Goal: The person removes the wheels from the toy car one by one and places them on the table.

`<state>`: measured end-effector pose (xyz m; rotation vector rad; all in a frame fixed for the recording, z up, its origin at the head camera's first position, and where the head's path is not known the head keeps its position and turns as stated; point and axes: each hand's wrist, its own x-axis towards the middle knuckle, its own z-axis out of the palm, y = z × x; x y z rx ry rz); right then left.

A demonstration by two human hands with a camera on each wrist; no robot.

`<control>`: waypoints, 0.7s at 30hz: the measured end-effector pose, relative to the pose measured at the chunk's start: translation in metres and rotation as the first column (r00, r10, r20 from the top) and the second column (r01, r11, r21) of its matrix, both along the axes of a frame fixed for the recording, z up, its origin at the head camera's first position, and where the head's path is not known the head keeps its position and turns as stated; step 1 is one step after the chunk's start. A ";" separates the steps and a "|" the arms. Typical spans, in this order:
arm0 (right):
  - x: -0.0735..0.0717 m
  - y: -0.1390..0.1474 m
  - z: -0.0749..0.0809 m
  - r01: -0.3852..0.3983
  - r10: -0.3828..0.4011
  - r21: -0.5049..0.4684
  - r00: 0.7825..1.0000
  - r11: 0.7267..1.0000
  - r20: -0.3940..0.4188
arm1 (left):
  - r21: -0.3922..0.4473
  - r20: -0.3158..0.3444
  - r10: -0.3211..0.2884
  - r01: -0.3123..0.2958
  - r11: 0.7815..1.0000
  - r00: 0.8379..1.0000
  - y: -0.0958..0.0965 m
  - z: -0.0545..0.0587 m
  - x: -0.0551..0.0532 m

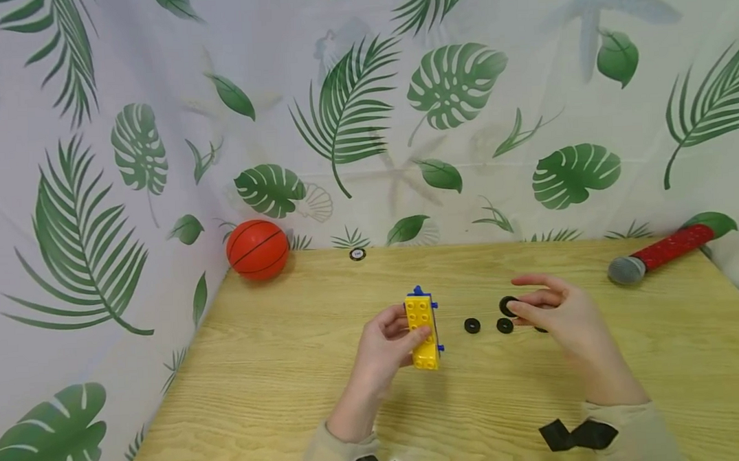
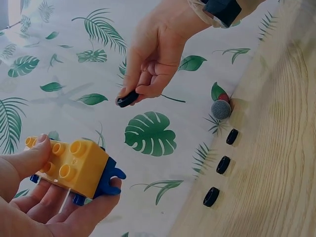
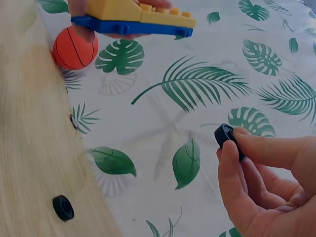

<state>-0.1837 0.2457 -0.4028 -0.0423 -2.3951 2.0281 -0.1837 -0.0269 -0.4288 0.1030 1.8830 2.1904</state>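
Note:
A yellow block vehicle (image 1: 420, 312) with a blue base is gripped in my left hand (image 1: 382, 347), thumb across its studded top. In the left wrist view a blue hook-like coupling (image 2: 112, 178) sticks out from one end. Small blue axle stubs (image 1: 440, 348) stand out along the side, bare of wheels. My right hand (image 1: 562, 315) pinches a small black toy wheel (image 3: 227, 139) between thumb and fingers, held above the table and apart from the vehicle. Loose black wheels (image 1: 472, 326) lie on the table between and below the hands; one is partly hidden by the right hand.
A red-orange ball with black lines (image 1: 257, 250) sits at the back left of the wooden table (image 1: 259, 400). A small round black-and-white disc (image 1: 357, 254) lies at the back edge. At the back right is a red microphone (image 1: 661, 252). Leaf-printed cloth (image 1: 368, 210) hangs behind.

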 end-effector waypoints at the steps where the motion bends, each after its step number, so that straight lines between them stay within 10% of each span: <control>1: 0.000 0.005 -0.001 0.007 -0.007 -0.006 1.000 1.000 -0.003 | -0.001 0.000 0.001 -0.001 1.000 1.000 0.000 0.000 0.000; 10: -0.002 0.034 -0.011 0.056 -0.060 -0.128 0.998 0.990 -0.027 | 0.002 -0.010 -0.008 0.008 1.000 1.000 -0.001 -0.001 -0.003; 21: -0.013 0.069 -0.037 0.126 -0.127 0.026 0.992 0.992 0.001 | -0.018 -0.016 0.002 -0.002 1.000 1.000 -0.004 0.001 -0.003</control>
